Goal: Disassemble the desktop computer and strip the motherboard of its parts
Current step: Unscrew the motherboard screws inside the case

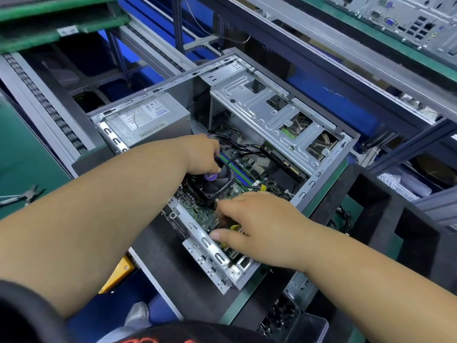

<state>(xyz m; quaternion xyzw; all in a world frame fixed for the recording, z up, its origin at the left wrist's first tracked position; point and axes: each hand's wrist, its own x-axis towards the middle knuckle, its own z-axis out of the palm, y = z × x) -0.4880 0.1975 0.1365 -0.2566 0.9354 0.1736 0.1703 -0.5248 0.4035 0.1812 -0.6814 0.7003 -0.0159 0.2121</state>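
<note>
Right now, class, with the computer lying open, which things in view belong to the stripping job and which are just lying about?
Belongs to the job:
open grey metal computer case
green motherboard
black cooler fan
silver power supply box
left hand
right hand

Lying about:
metal pliers on green mat
second grey computer case, top right
black foam tray

Electronics teardown workshop, green bench mat (22, 154), aluminium-frame racks (321, 38), roller conveyor (42, 105), blue bins (346, 100), pliers (27, 195), another PC case (405, 18) on a shelf
</note>
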